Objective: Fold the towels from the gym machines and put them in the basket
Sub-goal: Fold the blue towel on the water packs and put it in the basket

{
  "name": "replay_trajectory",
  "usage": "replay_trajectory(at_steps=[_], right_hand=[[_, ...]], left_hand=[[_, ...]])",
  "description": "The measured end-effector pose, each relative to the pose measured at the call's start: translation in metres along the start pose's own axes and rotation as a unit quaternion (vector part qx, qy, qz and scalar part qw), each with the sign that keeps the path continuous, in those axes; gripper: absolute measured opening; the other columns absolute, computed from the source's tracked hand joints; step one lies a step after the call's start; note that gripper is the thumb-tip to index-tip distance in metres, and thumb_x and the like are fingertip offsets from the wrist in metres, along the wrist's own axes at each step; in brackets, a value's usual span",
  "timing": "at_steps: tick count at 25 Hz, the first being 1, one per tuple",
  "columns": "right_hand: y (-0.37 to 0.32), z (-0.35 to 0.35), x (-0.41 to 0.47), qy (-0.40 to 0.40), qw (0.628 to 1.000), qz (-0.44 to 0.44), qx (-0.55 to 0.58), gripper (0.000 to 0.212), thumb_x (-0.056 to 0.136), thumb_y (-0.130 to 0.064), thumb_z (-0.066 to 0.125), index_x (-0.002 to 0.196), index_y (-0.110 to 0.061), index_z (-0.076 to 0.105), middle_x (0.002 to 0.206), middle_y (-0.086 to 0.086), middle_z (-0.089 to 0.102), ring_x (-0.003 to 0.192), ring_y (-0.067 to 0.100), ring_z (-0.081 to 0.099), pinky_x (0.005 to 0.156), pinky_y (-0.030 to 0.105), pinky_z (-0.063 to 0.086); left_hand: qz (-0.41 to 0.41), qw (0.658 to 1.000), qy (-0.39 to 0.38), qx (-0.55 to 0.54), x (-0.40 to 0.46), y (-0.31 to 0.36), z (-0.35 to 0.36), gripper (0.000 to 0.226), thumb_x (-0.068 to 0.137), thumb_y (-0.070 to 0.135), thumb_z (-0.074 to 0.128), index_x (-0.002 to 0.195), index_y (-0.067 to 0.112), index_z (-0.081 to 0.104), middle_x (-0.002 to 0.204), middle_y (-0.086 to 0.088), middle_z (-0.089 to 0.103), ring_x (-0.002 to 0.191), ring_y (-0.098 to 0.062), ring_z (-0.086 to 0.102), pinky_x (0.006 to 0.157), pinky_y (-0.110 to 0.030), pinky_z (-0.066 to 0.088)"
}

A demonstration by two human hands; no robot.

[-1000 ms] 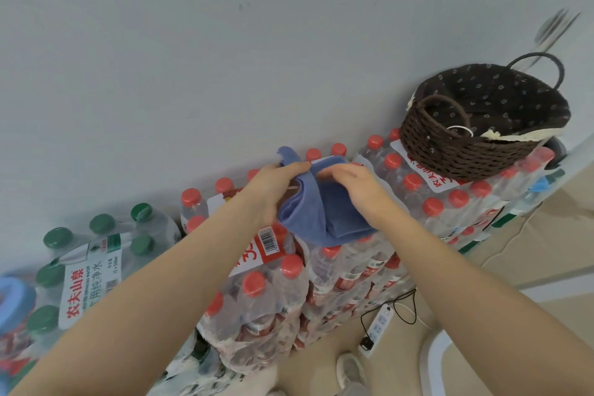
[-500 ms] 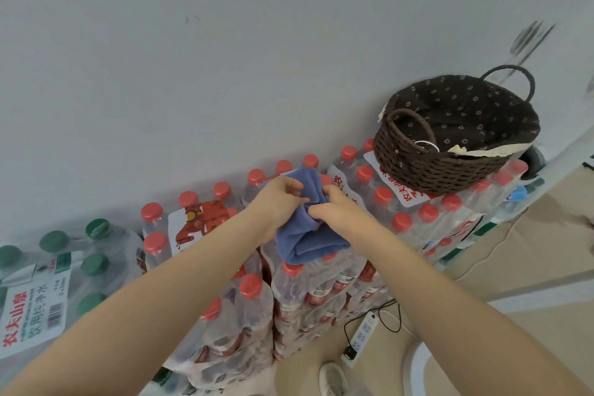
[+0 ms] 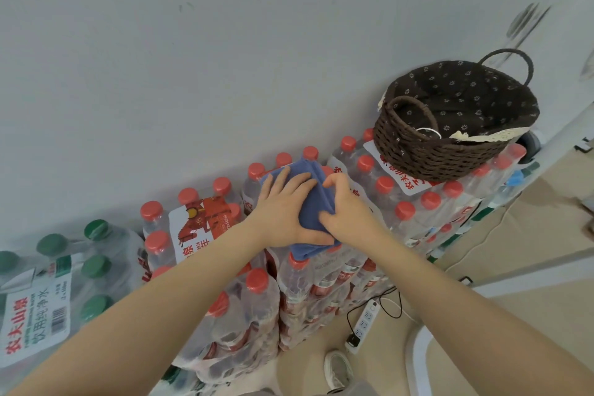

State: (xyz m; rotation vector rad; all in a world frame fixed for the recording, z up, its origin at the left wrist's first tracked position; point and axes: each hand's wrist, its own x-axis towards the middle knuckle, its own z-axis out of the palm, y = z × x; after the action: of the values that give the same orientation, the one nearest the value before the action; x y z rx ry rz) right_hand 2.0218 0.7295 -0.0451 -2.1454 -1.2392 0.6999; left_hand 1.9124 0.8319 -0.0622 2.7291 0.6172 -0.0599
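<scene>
The left hand (image 3: 283, 209) lies flat with spread fingers on the folded blue towel (image 3: 316, 202). Touching it, the right hand (image 3: 345, 212) pinches the towel's edge. Under both hands sit red-capped water bottles (image 3: 257, 280). Farther right stands the brown basket (image 3: 450, 157).

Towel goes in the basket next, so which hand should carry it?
Probably the right hand: it already grips the towel and is nearer the basket on its side. The left hand only presses flat.
</scene>
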Motion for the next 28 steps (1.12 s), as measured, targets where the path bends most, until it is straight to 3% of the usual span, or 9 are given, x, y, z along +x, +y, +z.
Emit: replay_trajectory(at_steps=[2, 5, 8, 12, 16, 20, 24, 26, 28], right_hand=[[0.003, 0.000, -0.005, -0.004, 0.999, 0.022, -0.036, 0.023, 0.090, -0.013, 0.048, 0.108, -0.021, 0.038, 0.095, 0.009, 0.052, 0.069, 0.015, 0.048, 0.057, 0.018, 0.037], [0.000, 0.009, -0.007, 0.058, 0.960, 0.046, -0.270, 0.026, 0.089, -0.026, 0.053, 0.114, -0.021, 0.049, 0.144, 0.015, 0.032, 0.130, 0.033, 0.033, 0.109, 0.041, 0.027], [-0.007, 0.033, -0.007, 0.120, 0.909, -0.175, -0.358, 0.048, 0.080, -0.031, 0.062, 0.122, -0.007, 0.056, 0.147, 0.015, 0.037, 0.134, 0.031, 0.038, 0.112, 0.043, 0.026], [0.015, 0.041, -0.020, 0.048, 0.953, -0.132, -0.270, 0.092, 0.080, -0.072, 0.008, 0.147, -0.010, 0.018, 0.156, 0.005, 0.017, 0.145, 0.016, 0.012, 0.115, 0.033, -0.003], [0.032, 0.034, -0.021, 0.009, 0.941, -0.150, -0.303, 0.113, 0.063, -0.077, 0.048, 0.148, -0.011, 0.012, 0.157, 0.003, 0.011, 0.144, 0.014, 0.007, 0.116, 0.034, -0.004], [0.036, 0.018, -0.014, 0.041, 0.972, -0.147, -0.181, 0.070, 0.071, -0.041, 0.073, 0.128, -0.010, 0.048, 0.133, 0.011, 0.053, 0.122, 0.027, 0.050, 0.100, 0.037, 0.038], [0.043, -0.009, -0.006, 0.089, 0.989, -0.107, -0.048, 0.022, 0.087, -0.018, 0.057, 0.105, -0.007, 0.053, 0.095, 0.009, 0.062, 0.086, 0.026, 0.058, 0.067, 0.036, 0.045], [0.037, -0.029, -0.001, 0.119, 0.985, -0.036, 0.123, 0.023, 0.094, -0.018, 0.051, 0.115, -0.010, 0.051, 0.098, -0.002, 0.058, 0.089, 0.016, 0.057, 0.067, 0.025, 0.045], [0.032, -0.056, 0.003, 0.171, 0.935, 0.003, 0.310, 0.017, 0.097, -0.016, 0.043, 0.109, -0.019, 0.054, 0.099, -0.008, 0.058, 0.098, 0.011, 0.058, 0.070, 0.017, 0.048]], left_hand=[[-0.024, 0.998, -0.049, 0.008, 0.002, -0.007, -0.002, 0.116, 0.052, 0.079, 0.043, 0.148, 0.028, 0.003, 0.157, 0.009, -0.005, 0.143, -0.024, -0.017, 0.113, -0.054, -0.011], [-0.029, 0.993, -0.111, 0.003, 0.004, -0.019, -0.009, 0.114, 0.052, 0.078, 0.045, 0.146, 0.037, -0.005, 0.155, 0.012, -0.017, 0.142, -0.026, -0.023, 0.112, -0.057, -0.013], [-0.009, 0.990, -0.143, 0.002, 0.007, -0.027, -0.016, 0.120, 0.050, 0.076, 0.058, 0.145, 0.040, -0.006, 0.154, 0.013, -0.021, 0.141, -0.030, -0.021, 0.113, -0.056, -0.009], [0.037, 0.985, -0.167, -0.008, 0.012, -0.055, -0.020, 0.132, 0.047, 0.077, 0.063, 0.145, 0.030, -0.012, 0.154, 0.015, -0.019, 0.144, -0.028, -0.007, 0.117, -0.048, 0.007], [0.067, 0.988, -0.129, 0.055, 0.019, -0.062, -0.021, 0.121, 0.060, 0.058, 0.074, 0.147, 0.028, -0.005, 0.156, 0.012, -0.010, 0.138, -0.026, 0.016, 0.113, -0.040, 0.019], [0.086, 0.990, -0.108, -0.035, 0.029, -0.066, -0.033, 0.099, 0.071, 0.034, 0.077, 0.147, 0.020, 0.016, 0.156, 0.001, 0.011, 0.141, -0.019, 0.019, 0.111, -0.023, 0.014], [0.084, 0.985, -0.056, -0.138, 0.043, -0.067, -0.037, 0.077, 0.063, 0.038, 0.064, 0.134, 0.012, 0.045, 0.135, -0.009, 0.048, 0.118, -0.015, 0.045, 0.103, -0.025, 0.033], [0.037, 0.952, 0.006, -0.303, 0.051, -0.053, -0.042, 0.064, 0.067, 0.036, 0.065, 0.124, 0.009, 0.055, 0.130, -0.001, 0.049, 0.113, -0.009, 0.047, 0.095, -0.022, 0.037], [-0.009, 0.865, 0.039, -0.500, 0.065, -0.027, -0.051, 0.039, 0.086, 0.017, 0.060, 0.122, 0.007, 0.055, 0.117, 0.005, 0.061, 0.103, -0.006, 0.057, 0.091, -0.026, 0.047]])
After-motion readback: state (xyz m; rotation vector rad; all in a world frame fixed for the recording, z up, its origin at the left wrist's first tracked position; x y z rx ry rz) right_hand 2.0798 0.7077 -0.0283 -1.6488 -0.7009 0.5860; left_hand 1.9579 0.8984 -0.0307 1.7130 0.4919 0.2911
